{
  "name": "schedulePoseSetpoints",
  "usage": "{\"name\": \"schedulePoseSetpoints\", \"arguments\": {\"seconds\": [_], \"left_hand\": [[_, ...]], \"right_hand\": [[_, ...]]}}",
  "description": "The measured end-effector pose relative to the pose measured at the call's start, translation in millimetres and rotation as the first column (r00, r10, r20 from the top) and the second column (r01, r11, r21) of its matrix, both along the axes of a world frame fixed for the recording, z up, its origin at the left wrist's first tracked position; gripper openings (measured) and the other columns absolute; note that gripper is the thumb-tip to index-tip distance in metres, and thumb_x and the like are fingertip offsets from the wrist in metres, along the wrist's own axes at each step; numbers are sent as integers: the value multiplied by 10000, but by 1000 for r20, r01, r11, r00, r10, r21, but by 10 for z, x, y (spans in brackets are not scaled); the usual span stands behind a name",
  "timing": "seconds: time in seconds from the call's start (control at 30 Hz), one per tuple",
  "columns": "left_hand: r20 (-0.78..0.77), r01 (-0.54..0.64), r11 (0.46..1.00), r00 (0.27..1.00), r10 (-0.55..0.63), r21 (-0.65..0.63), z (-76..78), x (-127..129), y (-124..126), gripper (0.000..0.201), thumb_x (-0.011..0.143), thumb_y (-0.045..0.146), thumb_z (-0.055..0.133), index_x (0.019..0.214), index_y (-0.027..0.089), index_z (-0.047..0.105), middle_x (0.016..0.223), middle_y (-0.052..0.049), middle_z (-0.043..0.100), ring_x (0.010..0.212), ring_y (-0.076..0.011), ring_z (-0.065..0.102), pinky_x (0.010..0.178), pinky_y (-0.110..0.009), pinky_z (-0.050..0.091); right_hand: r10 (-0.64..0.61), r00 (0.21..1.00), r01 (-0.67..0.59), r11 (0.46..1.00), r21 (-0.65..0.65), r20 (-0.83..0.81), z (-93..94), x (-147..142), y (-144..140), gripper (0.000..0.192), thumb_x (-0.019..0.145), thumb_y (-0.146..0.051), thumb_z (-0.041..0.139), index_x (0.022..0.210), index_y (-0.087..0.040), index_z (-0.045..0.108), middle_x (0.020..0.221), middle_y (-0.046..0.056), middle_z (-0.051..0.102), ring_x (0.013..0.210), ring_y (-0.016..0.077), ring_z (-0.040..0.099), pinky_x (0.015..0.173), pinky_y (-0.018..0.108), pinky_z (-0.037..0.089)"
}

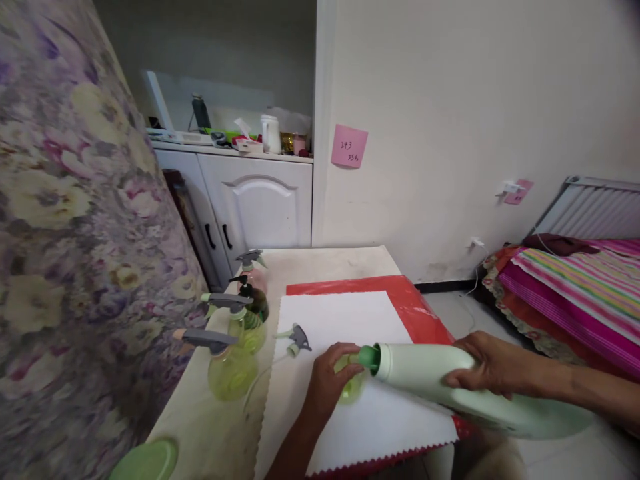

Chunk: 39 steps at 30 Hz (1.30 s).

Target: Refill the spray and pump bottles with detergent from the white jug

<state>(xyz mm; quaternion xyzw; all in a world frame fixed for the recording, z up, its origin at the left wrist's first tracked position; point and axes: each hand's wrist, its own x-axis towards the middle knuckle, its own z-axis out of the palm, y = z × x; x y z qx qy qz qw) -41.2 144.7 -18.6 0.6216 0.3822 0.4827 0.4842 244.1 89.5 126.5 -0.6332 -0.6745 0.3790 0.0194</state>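
The right hand (493, 365) wraps the pale green jug (465, 390), tipped nearly flat, spout at the small green bottle (350, 380) clasped by the left hand (327, 380) on the white cloth (340, 373). Best to pour slowly and keep spout over mouth; spray bottles (235, 347) stand on the bench (210, 427) nearby.

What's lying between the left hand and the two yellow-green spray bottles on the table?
In the head view, a loose grey trigger sprayer head lies on the white cloth between the left hand and the spray bottles.

Large pale-green plastic refill bottle (450, 387): tipped near horizontal over the tabletop's front-right corner, green spout touching the small translucent yellow-green spray bottle (350, 383), uncapped, standing near the front edge.
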Motion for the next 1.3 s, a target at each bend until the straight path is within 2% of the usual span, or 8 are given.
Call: {"name": "schedulePoseSetpoints", "arguments": {"seconds": [0.23,0.67,1.0,1.17,1.3], "left_hand": [[-1,-21,1000,1000,21,7,12,10,-9,191,689,190,706,879,205,724,936,-36,721,948,-228,642,886,-315,460],[-36,-33,999,999,32,-21,32,15,-32,176,718,218,687,893,206,705,946,-39,720,952,-227,638,886,-316,456],[-55,-49,999,997,48,-10,67,33,-55,161,710,216,693,871,212,704,918,-27,719,919,-219,644,860,-310,471],[-54,-46,999,997,46,14,35,31,-54,163,723,220,690,885,213,704,933,-22,717,931,-217,640,868,-303,462],[-40,-33,999,999,34,20,8,36,-38,171,724,215,694,894,208,704,924,-21,714,924,-211,640,869,-299,463]], "right_hand": [[18,999,-19,1000,14,31,30,-14,-2,419,756,-562,615,802,-146,617,547,-22,527,439,89,472,356,163,326],[51,953,-103,982,160,297,77,-64,10,478,704,-638,610,743,-166,665,639,31,630,558,153,530,469,231,343],[91,959,-135,980,148,269,116,-43,-4,479,725,-648,591,761,-175,659,657,36,649,581,169,561,476,233,351],[103,944,-162,972,167,313,131,-55,-12,489,724,-664,577,721,-179,638,647,38,638,565,171,547,471,241,339],[118,950,-169,973,159,289,155,-70,-20,479,727,-660,577,736,-186,646,668,39,657,581,179,562,481,243,347]]}}
